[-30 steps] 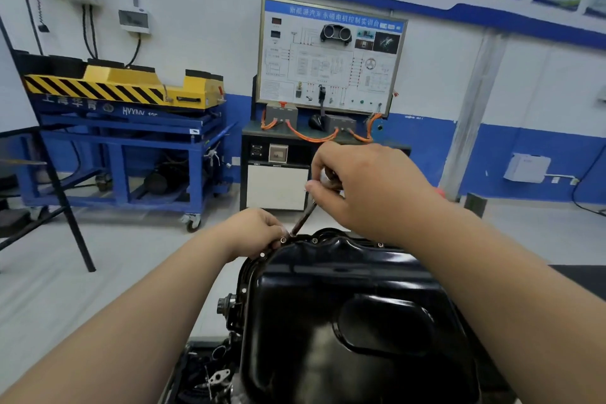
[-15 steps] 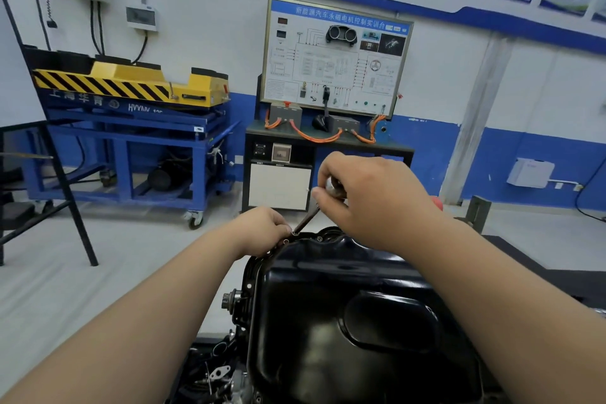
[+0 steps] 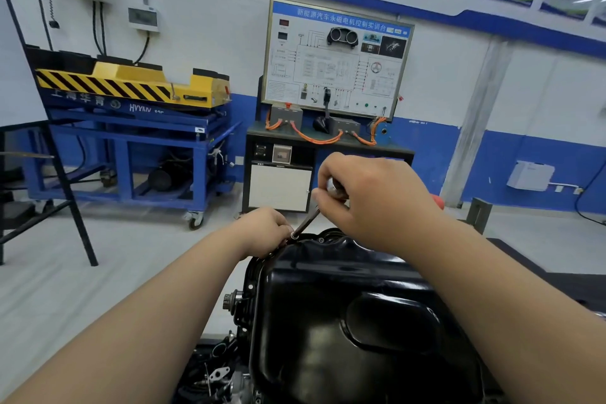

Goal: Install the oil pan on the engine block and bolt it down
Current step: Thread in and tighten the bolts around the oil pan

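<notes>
At the far left corner of the oil pan (image 3: 344,321), which sits belly-up on the engine block (image 3: 237,311), a slim driver (image 3: 309,219) leans with its tip on the flange. The right hand (image 3: 377,200) is wrapped round its chrome head. The left hand (image 3: 262,229) curls against the flange beside the tip; whether it pinches a bolt there is hidden. The shaft's long axis rises from the hole up and rightward, so I judge it needs squaring over the hole, with the left hand nearer to guide it.
</notes>
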`<act>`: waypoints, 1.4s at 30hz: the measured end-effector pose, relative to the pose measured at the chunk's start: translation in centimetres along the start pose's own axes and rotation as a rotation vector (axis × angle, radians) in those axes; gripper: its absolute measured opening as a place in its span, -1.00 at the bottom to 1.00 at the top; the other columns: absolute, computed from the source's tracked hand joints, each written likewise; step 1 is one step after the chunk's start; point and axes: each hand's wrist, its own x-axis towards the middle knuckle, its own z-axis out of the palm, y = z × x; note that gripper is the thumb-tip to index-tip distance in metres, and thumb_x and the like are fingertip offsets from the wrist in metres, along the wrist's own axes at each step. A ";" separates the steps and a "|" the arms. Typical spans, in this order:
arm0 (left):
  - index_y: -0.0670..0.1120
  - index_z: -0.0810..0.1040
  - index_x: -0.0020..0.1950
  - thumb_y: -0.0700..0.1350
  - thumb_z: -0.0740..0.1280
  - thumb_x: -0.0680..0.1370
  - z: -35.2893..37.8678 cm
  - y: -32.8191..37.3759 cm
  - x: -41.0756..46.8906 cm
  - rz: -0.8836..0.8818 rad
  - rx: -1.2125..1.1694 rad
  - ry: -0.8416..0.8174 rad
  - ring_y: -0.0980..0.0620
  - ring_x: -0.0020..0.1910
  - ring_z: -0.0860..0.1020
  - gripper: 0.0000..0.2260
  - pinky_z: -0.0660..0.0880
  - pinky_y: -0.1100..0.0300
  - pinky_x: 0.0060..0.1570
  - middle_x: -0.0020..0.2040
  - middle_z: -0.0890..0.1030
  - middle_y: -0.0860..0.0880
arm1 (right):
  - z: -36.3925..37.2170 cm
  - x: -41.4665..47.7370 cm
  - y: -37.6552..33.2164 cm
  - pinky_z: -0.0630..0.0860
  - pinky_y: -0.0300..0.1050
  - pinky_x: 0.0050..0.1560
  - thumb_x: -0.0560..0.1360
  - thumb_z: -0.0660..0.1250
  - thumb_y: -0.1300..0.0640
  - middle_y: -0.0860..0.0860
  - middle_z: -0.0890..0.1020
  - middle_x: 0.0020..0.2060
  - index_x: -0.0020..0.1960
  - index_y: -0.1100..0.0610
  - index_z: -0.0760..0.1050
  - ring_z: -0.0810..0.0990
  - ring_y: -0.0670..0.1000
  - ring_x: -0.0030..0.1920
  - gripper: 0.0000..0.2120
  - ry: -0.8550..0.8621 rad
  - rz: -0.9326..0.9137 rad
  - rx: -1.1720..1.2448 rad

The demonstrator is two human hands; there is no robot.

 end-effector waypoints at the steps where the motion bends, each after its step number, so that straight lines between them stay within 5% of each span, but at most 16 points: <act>1: -0.05 0.62 -0.17 -0.06 0.24 0.57 0.0 0.0 0.0 0.004 0.007 0.005 0.08 -0.44 0.42 -0.79 0.33 0.25 -0.39 -0.45 0.50 0.06 | -0.1 -0.1 -0.1 0.31 -0.19 -0.50 0.47 0.35 0.05 -0.16 0.38 -0.42 -0.16 0.09 0.48 0.34 -0.04 -0.49 -0.88 0.019 -0.031 -0.002; 8: -0.02 0.46 -0.35 -0.08 0.20 0.57 -0.1 0.3 -0.5 0.039 0.067 0.008 0.04 -0.40 0.36 -0.72 0.28 0.21 -0.37 -0.41 0.46 0.00 | 0.0 -1.4 -1.3 0.34 -0.15 -0.58 0.50 0.22 0.01 0.00 0.53 -0.41 -0.21 0.17 0.54 0.48 0.07 -0.48 -0.73 0.052 -0.188 -0.096; 12: -0.06 0.40 -0.38 -0.19 0.17 0.55 0.0 0.4 -1.0 0.071 0.056 0.031 0.06 -0.43 0.32 -0.71 0.26 0.23 -0.42 -0.42 0.44 -0.01 | -0.1 -1.6 -2.3 0.18 -0.22 -0.55 0.44 0.37 0.06 -0.01 0.44 -0.51 -0.32 0.16 0.48 0.41 0.05 -0.55 -0.77 0.078 -0.242 -0.197; 16: -0.08 0.36 -0.35 -0.17 0.13 0.60 0.4 -0.3 -1.1 -0.134 -0.699 0.066 0.14 -0.62 0.18 -0.70 0.11 0.34 -0.64 -0.60 0.28 0.08 | 0.0 -1.3 -2.9 0.16 -0.24 -0.54 0.35 0.47 0.08 -0.03 0.43 -0.51 -0.30 0.12 0.46 0.40 0.04 -0.57 -0.78 -0.052 -0.237 -0.272; 19: -0.08 0.41 -0.30 0.11 0.14 0.61 0.1 -1.1 -1.4 -0.302 -1.334 0.069 0.12 -0.61 0.16 -0.62 0.10 0.37 -0.64 -0.56 0.18 0.07 | 1.2 -1.2 -2.6 0.18 -0.14 -0.48 0.50 0.24 0.21 0.00 0.38 -0.36 -0.11 0.12 0.36 0.37 0.08 -0.43 -0.95 -0.271 -0.303 -0.358; 21: -0.11 0.43 -0.27 0.16 0.13 0.60 0.3 -1.4 -1.5 -0.323 -1.438 0.100 0.12 -0.64 0.18 -0.60 0.12 0.38 -0.64 -0.58 0.18 0.07 | 1.7 -1.1 -1.8 0.18 -0.10 -0.45 0.58 0.11 0.16 -0.02 0.32 -0.30 -0.03 0.12 0.32 0.34 0.07 -0.36 -0.95 -0.322 -0.239 -0.346; 23: -0.13 0.46 -0.21 0.07 0.15 0.62 1.1 -1.4 -1.7 -0.258 -1.228 0.162 0.13 -0.65 0.18 -0.66 0.10 0.37 -0.66 -0.58 0.22 0.06 | 1.5 -1.2 -1.0 0.23 -0.13 -0.43 0.61 0.08 0.02 -0.06 0.36 -0.30 -0.05 0.08 0.31 0.39 0.06 -0.36 -0.85 -0.261 -0.148 -0.285; 28: -0.03 0.60 -0.23 -0.04 0.21 0.57 1.7 -0.8 -1.2 -0.065 -0.284 0.387 0.10 -0.42 0.43 -0.75 0.28 0.25 -0.44 -0.41 0.49 0.05 | 0.6 -1.0 2.1 0.37 -0.15 -0.31 0.55 0.14 -0.16 -0.13 0.46 -0.34 -0.15 -0.06 0.27 0.49 -0.01 -0.29 -0.79 -0.194 0.045 -0.087; 30: -0.07 0.59 -0.17 -0.10 0.16 0.57 1.6 -0.5 -0.7 -0.111 -0.414 0.343 0.08 -0.46 0.38 -0.76 0.24 0.25 -0.49 -0.42 0.45 0.03 | 0.7 -1.2 3.3 0.36 -0.15 -0.29 0.55 0.16 -0.17 -0.16 0.43 -0.36 -0.15 -0.07 0.26 0.45 -0.03 -0.28 -0.79 -0.197 0.116 -0.070; 34: -0.21 0.45 -0.06 -0.26 0.01 0.54 0.4 0.4 -0.6 -0.390 -1.060 0.116 0.11 -0.57 0.23 -0.78 0.13 0.35 -0.66 -0.41 0.32 -0.03 | 1.0 -1.4 4.8 0.39 -0.13 -0.31 0.53 0.18 -0.15 -0.17 0.42 -0.40 -0.16 -0.07 0.31 0.46 -0.03 -0.28 -0.80 -0.123 0.226 -0.027; 42: -0.13 0.41 -0.04 -0.38 0.05 0.54 -1.0 1.9 -1.1 -0.174 -0.255 -0.098 0.07 -0.38 0.38 -0.78 0.32 0.18 -0.38 -0.24 0.52 -0.05 | 2.8 -1.4 5.6 0.33 -0.16 -0.36 0.54 0.17 -0.16 -0.16 0.45 -0.38 -0.14 -0.06 0.31 0.46 -0.04 -0.29 -0.80 -0.131 0.289 0.006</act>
